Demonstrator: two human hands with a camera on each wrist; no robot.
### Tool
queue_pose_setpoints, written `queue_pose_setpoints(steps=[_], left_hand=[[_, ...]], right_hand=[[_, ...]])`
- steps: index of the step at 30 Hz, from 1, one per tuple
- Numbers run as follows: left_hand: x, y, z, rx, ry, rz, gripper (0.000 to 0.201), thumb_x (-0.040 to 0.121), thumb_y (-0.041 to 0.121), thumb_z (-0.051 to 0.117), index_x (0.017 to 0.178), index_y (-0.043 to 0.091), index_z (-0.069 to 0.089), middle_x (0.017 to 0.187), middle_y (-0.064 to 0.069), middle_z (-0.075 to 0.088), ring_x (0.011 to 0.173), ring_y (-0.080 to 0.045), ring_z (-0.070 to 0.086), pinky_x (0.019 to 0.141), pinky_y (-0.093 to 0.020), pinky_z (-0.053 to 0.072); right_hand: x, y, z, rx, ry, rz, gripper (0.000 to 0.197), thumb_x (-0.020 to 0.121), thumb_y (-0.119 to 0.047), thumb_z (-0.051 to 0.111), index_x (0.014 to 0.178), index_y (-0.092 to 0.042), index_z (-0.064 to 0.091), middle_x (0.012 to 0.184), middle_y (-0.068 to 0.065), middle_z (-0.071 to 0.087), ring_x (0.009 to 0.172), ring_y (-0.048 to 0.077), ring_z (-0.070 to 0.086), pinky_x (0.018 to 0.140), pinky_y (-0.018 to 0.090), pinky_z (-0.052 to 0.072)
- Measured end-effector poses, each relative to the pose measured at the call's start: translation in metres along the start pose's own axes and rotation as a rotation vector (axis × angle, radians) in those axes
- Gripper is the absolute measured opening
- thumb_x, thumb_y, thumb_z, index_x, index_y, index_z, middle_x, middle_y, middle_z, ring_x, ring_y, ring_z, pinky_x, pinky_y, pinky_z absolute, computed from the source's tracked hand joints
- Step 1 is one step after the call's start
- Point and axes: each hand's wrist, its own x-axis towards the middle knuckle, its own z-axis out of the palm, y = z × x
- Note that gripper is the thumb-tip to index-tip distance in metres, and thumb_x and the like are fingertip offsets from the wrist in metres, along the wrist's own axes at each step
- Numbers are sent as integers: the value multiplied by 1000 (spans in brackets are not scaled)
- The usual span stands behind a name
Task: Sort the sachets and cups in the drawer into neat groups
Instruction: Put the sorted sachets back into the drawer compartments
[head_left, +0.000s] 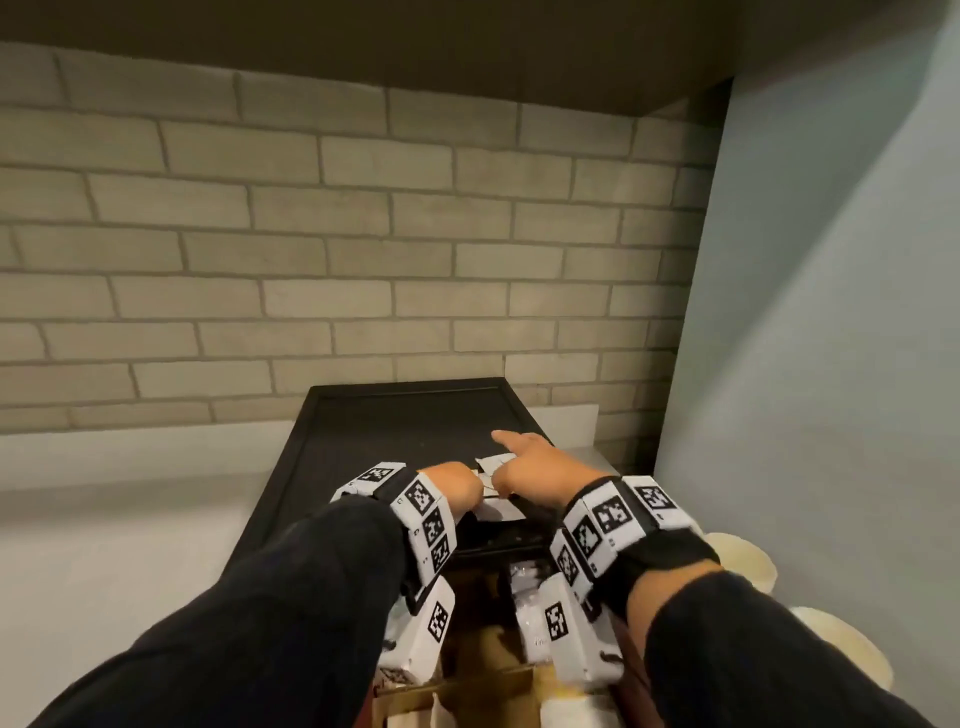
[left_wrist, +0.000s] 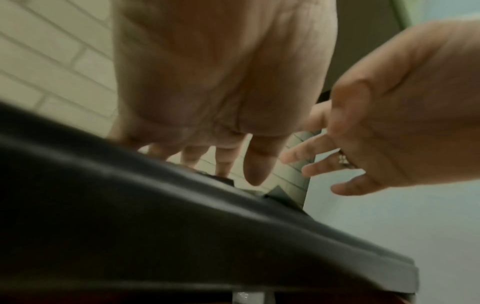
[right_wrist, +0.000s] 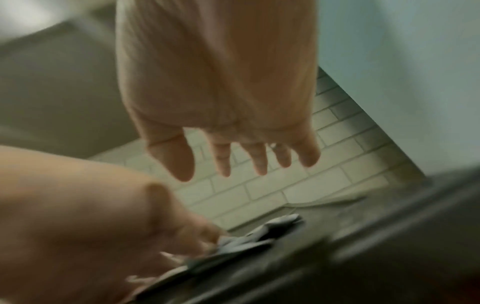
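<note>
Head view, frame centre: left hand (head_left: 453, 486) pinches white sachets (head_left: 493, 470) on the black tray (head_left: 311, 457); right hand (head_left: 535, 467) is spread, holding nothing; cups (head_left: 743, 558) look unsorted.

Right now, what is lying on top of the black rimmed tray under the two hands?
On the black rimmed tray, small white paper sachets lie in a loose pile. The left hand touches them; the right hand hovers open. How many sachets cannot be told: the hands cover most.
</note>
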Motion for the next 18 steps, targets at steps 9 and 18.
queue_pose_setpoints(steps=[9, 18], left_hand=[[-20, -19, -11, 86, -127, 116, 81, 79, 24, 72, 148, 20, 29, 149, 4, 37, 135, -19, 37, 110, -31, 32], [-33, -29, -4, 147, -2, 213, 68, 77, 15, 73, 139, 24, 46, 132, -1, 55, 118, -22, 52, 95, -31, 46]], right_hand=[[33, -30, -15, -496, -245, 123, 60, 88, -4, 46, 146, -4, 28, 152, 14, 29, 138, 30, 31, 109, 33, 30], [73, -19, 15, -522, -361, 148, 74, 57, -22, 55, 131, -11, 53, 141, 14, 46, 129, 29, 45, 107, 42, 36]])
